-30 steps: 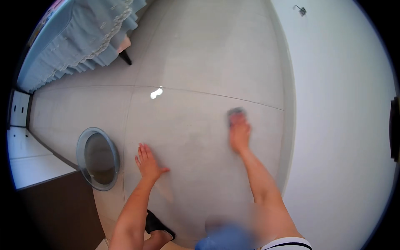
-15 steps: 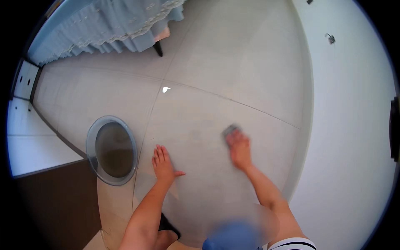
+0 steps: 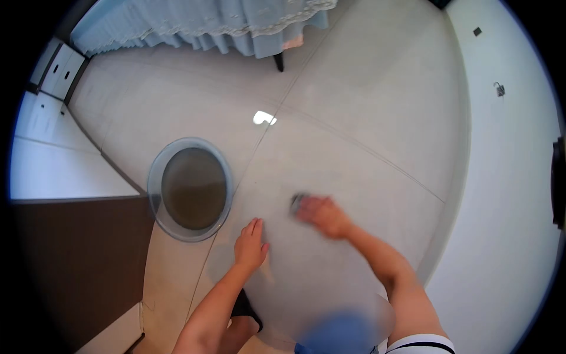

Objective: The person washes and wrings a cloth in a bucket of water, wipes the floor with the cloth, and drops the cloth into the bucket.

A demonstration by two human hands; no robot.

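Observation:
My right hand (image 3: 323,217) presses a small grey cleaning cloth (image 3: 299,203) against the tiled floor (image 3: 348,171). Motion blurs the hand and the cloth, so the fold of the cloth is hard to make out. To its left, my left hand (image 3: 251,246) rests on the tiles with fingers stretched out and holds nothing. Just beyond that hand, to the upper left, stands a round grey-blue basin (image 3: 154,192) holding murky brownish water (image 3: 194,187).
A bed or seat with a pale blue ruffled skirt (image 3: 206,29) and a dark leg (image 3: 279,62) stands at the back. White drawers (image 3: 62,71) and a brown panel (image 3: 82,248) line the left. A white wall (image 3: 507,177) runs along the right.
My right hand has swept left and slightly nearer me with the cloth. My left hand's fingers have drawn closer together. The view has shifted, so basin and furniture appear farther right and higher.

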